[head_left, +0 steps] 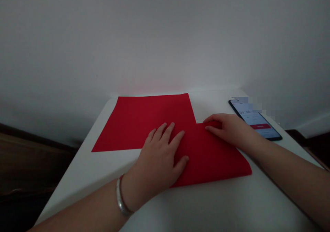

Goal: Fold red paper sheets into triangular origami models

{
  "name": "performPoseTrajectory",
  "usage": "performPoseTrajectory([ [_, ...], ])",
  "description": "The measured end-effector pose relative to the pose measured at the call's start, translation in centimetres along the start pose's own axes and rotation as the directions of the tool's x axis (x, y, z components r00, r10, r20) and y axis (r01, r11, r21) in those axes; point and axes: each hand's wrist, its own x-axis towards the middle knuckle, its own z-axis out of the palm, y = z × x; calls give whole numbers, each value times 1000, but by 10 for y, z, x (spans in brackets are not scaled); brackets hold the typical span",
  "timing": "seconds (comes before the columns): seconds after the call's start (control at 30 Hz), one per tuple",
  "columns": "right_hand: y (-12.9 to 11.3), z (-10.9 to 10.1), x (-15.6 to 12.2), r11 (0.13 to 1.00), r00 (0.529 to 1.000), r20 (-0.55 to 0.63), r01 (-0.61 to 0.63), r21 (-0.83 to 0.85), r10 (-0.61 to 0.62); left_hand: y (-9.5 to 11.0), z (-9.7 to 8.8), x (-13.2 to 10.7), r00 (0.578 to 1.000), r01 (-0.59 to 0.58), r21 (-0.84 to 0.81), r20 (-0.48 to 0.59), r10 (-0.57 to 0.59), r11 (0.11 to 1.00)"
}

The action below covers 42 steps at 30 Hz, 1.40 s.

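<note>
Red paper (pixel 144 118) lies across the white table, one part at the back left and another offset toward the front right. The front right part is bent over, with a rounded fold at its right end. My left hand (pixel 160 159) rests flat on the paper with its fingers spread; a silver bangle circles that wrist. At the upper edge of the front right part, my right hand (pixel 224 127) pinches the paper between thumb and fingers. Whether the red parts are one sheet or two, I cannot tell.
A phone (pixel 257 120) showing a timer screen lies at the right edge of the white table (pixel 206 208), beside my right forearm. A pale wall (pixel 165 39) rises directly behind the table. Dark wooden furniture (pixel 23 163) stands at the left.
</note>
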Motion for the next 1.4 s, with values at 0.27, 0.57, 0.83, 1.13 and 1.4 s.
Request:
performPoseTrajectory([
  [0.27, -2, 0, 0, 999, 1000, -16, -2, -35, 2, 0, 1, -1, 998, -13, 47, -57, 16, 999],
  [0.57, -2, -2, 2, 995, 998, -34, -46, -90, 43, 1, -1, 0, 999, -26, 75, -43, 30, 997],
  [0.83, 6, -11, 1, 986, 990, -10, -144, -85, 143, 0, -1, -2, 998, -38, 71, -37, 41, 997],
  [1.13, 13, -17, 5, 975, 974, 58, -221, 9, 220, 1, -1, 1, 998, -27, 93, -57, 32, 995],
  [1.4, 11, -20, 5, 969, 969, 38, -245, -36, 246, 3, -1, 3, 997, -27, 107, -68, 35, 994],
])
